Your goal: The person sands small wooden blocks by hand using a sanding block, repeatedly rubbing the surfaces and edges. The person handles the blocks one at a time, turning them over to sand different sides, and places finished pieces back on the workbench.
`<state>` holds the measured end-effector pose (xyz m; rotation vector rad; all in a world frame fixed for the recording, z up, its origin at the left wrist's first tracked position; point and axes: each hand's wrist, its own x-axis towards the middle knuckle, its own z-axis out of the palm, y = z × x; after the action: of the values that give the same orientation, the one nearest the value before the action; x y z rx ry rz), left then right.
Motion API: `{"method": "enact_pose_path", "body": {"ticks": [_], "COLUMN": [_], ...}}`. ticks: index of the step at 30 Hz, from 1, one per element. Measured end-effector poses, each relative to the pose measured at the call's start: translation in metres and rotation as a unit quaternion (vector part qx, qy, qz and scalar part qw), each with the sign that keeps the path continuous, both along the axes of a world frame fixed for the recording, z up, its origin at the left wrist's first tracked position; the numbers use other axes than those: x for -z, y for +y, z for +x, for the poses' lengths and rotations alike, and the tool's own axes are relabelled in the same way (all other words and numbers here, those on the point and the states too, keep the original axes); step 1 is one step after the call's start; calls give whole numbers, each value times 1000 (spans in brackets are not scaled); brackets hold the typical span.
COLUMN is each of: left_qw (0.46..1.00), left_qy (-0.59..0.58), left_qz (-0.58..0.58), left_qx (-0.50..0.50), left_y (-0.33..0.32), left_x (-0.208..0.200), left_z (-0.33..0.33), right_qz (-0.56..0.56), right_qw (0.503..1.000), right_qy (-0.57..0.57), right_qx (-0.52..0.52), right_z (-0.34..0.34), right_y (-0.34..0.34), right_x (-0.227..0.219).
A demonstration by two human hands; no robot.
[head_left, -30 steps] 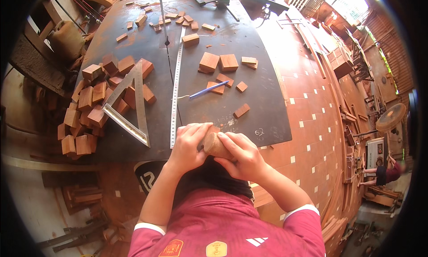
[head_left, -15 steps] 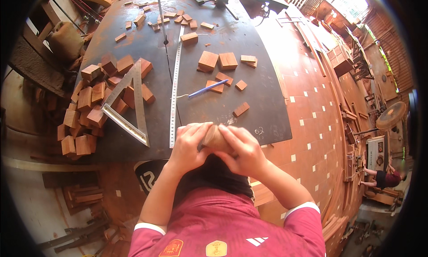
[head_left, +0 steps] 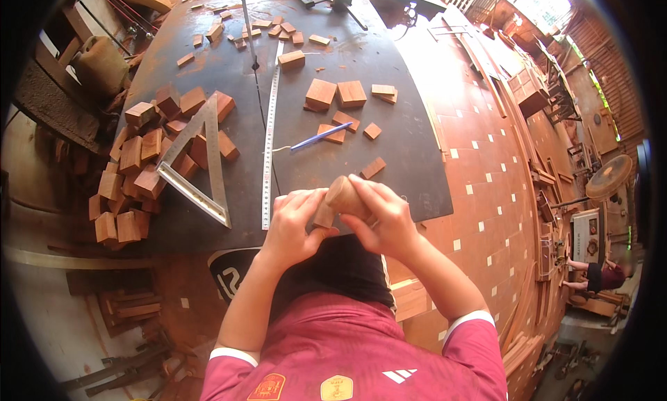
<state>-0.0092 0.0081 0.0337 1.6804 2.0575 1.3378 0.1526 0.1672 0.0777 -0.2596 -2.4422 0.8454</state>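
Note:
Near the front edge of the dark table, my left hand [head_left: 294, 226] is closed on a small wooden block [head_left: 323, 215]. My right hand [head_left: 384, 217] grips a rounded wooden piece [head_left: 347, 197] with a flat, pale face. The two pieces meet or nearly meet between my hands; my fingers hide parts of both. Beyond them lie a blue pen [head_left: 321, 137] on a block and several loose wooden blocks [head_left: 320, 94]. A white ruler strip [head_left: 272, 137] stretches along the table left of the pen. A metal triangle square [head_left: 215, 161] leans by the block pile.
A heap of reddish wooden blocks [head_left: 132, 154] covers the table's left side. Smaller offcuts [head_left: 285, 31] lie scattered at the far end. A thin slot runs along the dark tabletop [head_left: 389, 185]. Another person [head_left: 606, 276] stands far right, beyond the tiled floor [head_left: 479, 192].
Both wooden pieces have been raised slightly and turned, so the small block in my left hand and the rounded piece's pale face show more. My hands stay close together.

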Motion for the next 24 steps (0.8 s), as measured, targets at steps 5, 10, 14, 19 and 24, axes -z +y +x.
{"method": "enact_pose_path", "body": {"ticks": [5, 10, 14, 19, 24], "left_qw": [1000, 1000, 994, 982, 988], "left_qy": [22, 13, 29, 29, 79], "left_qz": [-2, -1, 0, -46, -61], "left_qx": [-6, -10, -103, -180, -121], "left_y": [-1, 2, 5, 16, 4], "left_x": [8, 5, 12, 3, 2], "left_z": [-1, 2, 10, 28, 21], "right_qz": [22, 27, 7, -96, -148], "right_qw": [997, 999, 1000, 982, 974], "right_qy": [10, 18, 9, 51, 52], "right_qx": [-73, -32, -20, 157, 165], "right_z": [13, 6, 22, 40, 47], "right_y": [-18, -12, -18, -12, -22], "right_x": [-3, -7, -9, 4, 20]}}
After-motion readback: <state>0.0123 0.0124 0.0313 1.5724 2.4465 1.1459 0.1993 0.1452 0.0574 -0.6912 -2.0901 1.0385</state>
